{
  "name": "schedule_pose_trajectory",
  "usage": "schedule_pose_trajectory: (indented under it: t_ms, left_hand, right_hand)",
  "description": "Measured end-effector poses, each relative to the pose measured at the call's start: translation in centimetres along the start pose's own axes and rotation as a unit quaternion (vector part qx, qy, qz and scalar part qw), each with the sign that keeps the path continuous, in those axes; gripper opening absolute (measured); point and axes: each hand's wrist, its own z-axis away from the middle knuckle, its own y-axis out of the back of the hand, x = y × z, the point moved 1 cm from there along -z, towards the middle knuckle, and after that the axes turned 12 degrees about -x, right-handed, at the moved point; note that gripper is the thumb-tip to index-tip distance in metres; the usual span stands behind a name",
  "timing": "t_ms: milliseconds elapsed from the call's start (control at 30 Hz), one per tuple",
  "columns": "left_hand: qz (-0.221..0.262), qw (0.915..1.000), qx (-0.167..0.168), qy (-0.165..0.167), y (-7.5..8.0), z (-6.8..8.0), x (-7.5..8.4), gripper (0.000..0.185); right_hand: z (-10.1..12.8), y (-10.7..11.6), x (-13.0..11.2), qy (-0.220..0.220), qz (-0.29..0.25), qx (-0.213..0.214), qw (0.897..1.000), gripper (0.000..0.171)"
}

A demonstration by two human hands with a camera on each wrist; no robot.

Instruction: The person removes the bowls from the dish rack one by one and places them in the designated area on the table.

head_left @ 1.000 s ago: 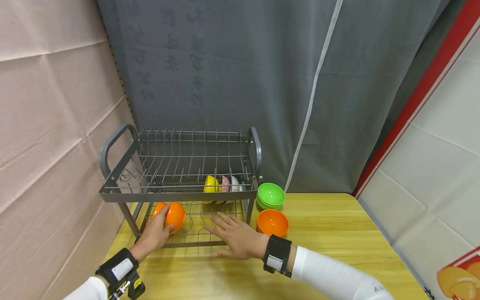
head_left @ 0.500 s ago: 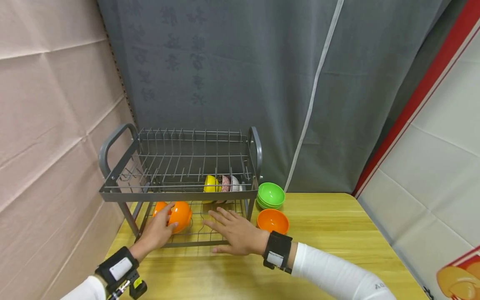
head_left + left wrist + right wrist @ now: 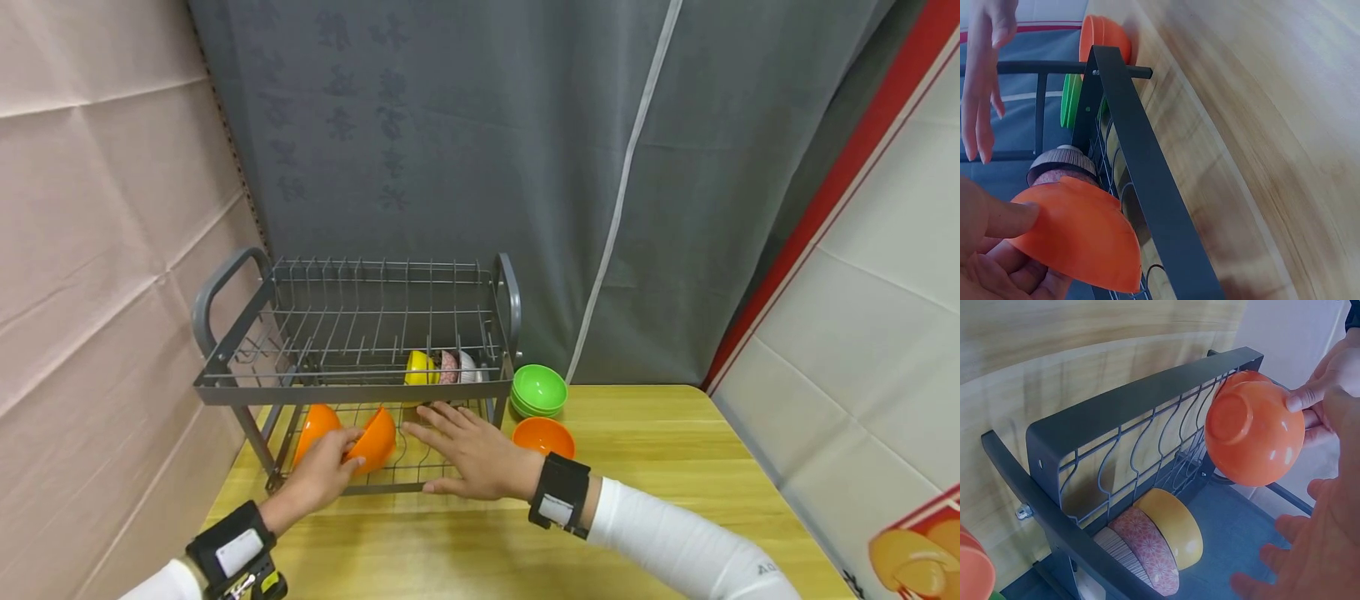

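My left hand [image 3: 318,475] pinches an orange bowl [image 3: 377,440] at its rim, thumb on one side and fingers on the other. The bowl is tilted on its side over the lower tier of a grey two-tier dish rack [image 3: 352,393]. In the right wrist view the round foot of this bowl [image 3: 1235,419] shows. Another orange bowl [image 3: 318,423] stands at the tier's left end, partly behind the left hand. My right hand [image 3: 480,458], fingers spread and holding nothing, hovers at the rack's lower front, right of the held bowl.
A yellow bowl [image 3: 1175,528], a pink patterned bowl [image 3: 1144,544] and a white ribbed bowl [image 3: 1121,553] stand on edge at the lower tier's right. Beside the rack on the wooden table [image 3: 637,492] are stacked green bowls [image 3: 540,389] and orange bowls [image 3: 543,437].
The left hand has drawn the held orange bowl rightward, apart from the orange bowl at the left end, and turned it. The right hand has barely moved.
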Motion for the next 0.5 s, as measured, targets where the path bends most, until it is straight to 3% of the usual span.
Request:
schedule_pose_trajectory:
  t_ms: [200,500]
  left_hand:
    - [-0.035,0.9993,-0.001,-0.012,-0.1,0.5,0.8,0.035]
    - [-0.121,0.9924,-0.009,-0.022,-0.5,1.3,1.6,0.033]
  right_hand:
    - [0.0,0.5,0.0,-0.004,0.013,0.001,1.000,0.084]
    - [-0.2,1.2,-0.4,0.024,0.004,0.021,0.999,0.088]
